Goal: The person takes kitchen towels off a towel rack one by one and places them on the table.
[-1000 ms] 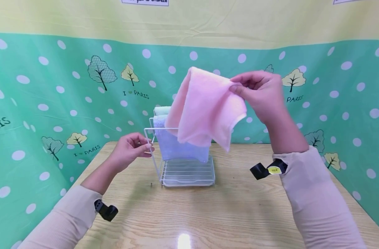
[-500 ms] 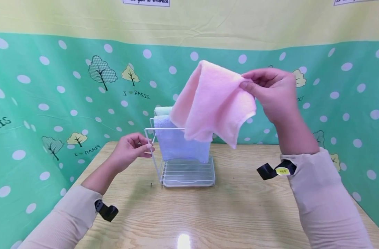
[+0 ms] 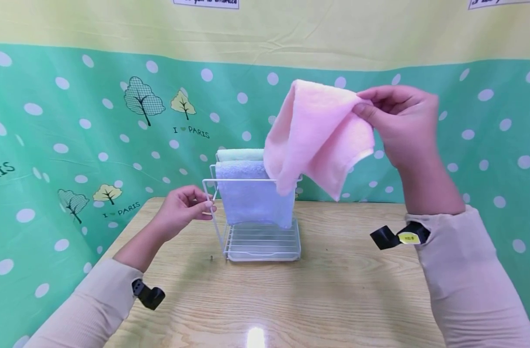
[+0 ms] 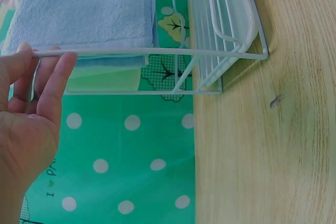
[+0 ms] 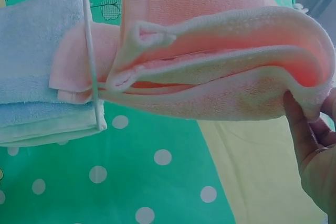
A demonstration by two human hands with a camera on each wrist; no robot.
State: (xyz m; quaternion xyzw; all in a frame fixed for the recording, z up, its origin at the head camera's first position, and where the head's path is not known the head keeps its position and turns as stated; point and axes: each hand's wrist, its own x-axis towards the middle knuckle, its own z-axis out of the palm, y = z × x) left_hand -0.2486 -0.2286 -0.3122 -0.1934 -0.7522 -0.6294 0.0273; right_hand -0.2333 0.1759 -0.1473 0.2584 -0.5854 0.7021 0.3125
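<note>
Between thumb and fingers, my right hand (image 3: pixel 406 118) pinches a folded pink towel (image 3: pixel 321 130), raised at the upper right of the white wire rack (image 3: pixel 247 180). The towel's lower left part hangs across the rack's front bar in the head view. In the right wrist view its folded layers (image 5: pixel 210 77) bulge toward the fingers. My left hand (image 3: pixel 182 210) grips the rack's left front upright. A blue towel (image 3: pixel 253 198) drapes over the middle bar, and a pale green towel (image 3: pixel 238 154) over the rear bar, mostly hidden behind the blue one.
The rack's base holds a pale tray (image 3: pixel 265 251) under a wire grid. It stands on a wooden table (image 3: pixel 334 295). A green and yellow patterned curtain (image 3: pixel 95 169) hangs behind. A small dark mark (image 3: pixel 211 257) lies left of the base.
My right hand has moved right and slightly up, drawing the pink towel along and uncovering more of the blue and green towels. The left hand has kept its grip.
</note>
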